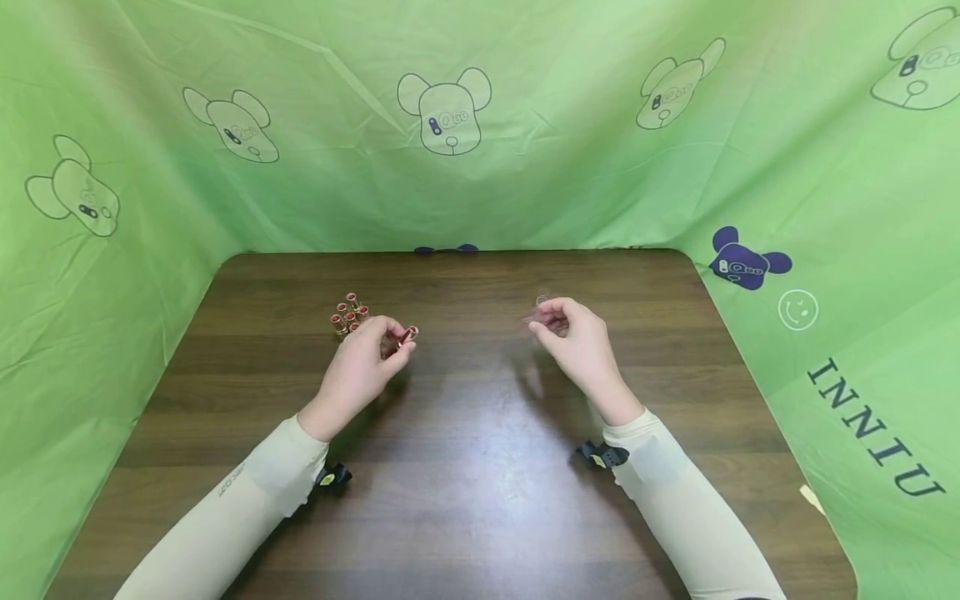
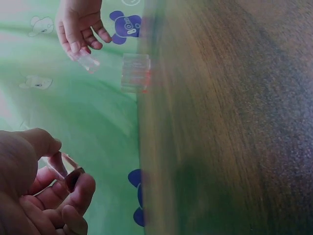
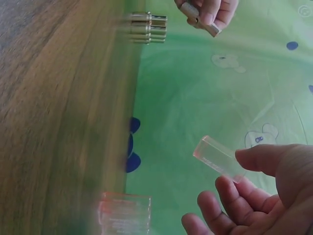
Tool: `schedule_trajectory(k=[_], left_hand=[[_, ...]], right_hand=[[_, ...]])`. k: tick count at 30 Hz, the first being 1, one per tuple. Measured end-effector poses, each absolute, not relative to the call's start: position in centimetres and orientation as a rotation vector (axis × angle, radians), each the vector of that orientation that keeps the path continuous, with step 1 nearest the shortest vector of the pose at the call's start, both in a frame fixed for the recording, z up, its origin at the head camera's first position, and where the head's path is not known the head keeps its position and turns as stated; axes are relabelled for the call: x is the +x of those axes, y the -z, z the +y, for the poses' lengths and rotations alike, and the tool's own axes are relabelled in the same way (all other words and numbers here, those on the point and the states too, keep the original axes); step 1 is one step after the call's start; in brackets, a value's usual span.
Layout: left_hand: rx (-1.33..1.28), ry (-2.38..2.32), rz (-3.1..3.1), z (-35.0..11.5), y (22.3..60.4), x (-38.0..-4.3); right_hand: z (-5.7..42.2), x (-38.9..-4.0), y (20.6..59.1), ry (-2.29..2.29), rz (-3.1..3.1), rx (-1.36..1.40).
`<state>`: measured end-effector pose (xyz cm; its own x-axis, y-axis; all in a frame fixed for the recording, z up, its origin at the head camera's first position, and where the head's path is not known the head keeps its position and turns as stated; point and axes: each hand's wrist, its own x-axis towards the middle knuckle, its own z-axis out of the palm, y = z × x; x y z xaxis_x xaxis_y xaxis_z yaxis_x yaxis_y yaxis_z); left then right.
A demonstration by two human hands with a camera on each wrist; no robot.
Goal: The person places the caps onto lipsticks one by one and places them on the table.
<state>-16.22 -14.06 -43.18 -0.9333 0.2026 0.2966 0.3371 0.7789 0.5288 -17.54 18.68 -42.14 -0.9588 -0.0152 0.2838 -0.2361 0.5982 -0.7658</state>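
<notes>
My left hand (image 1: 358,367) pinches a gold lipstick tube (image 1: 408,334) with a red top between thumb and fingers, tilted above the table. Just beyond that hand, several matching lipstick tubes (image 1: 351,312) stand upright in a cluster, partly hidden by it in the head view. Across from it, my right hand (image 1: 581,346) pinches a clear cap (image 3: 220,159) with a pinkish end, held tilted in the air. Beside and below that hand, more clear caps (image 2: 136,73) stand close together on the table; in the head view they are faint and mostly covered.
A brown wood-grain table (image 1: 465,500) lies under both hands. Green printed cloth (image 1: 555,183) hangs round its back and sides. A dark strap with a small device (image 1: 602,455) sits at the right wrist, and another (image 1: 333,477) at the left.
</notes>
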Motion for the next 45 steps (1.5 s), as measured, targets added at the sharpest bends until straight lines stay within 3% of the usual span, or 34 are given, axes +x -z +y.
schedule_trajectory(k=[45], left_hand=[[-0.594, 0.939, -2.694, -12.3, 41.0, -16.5]], right_hand=[[15.9, -17.4, 41.5, -1.947, -2.436, 0.394]])
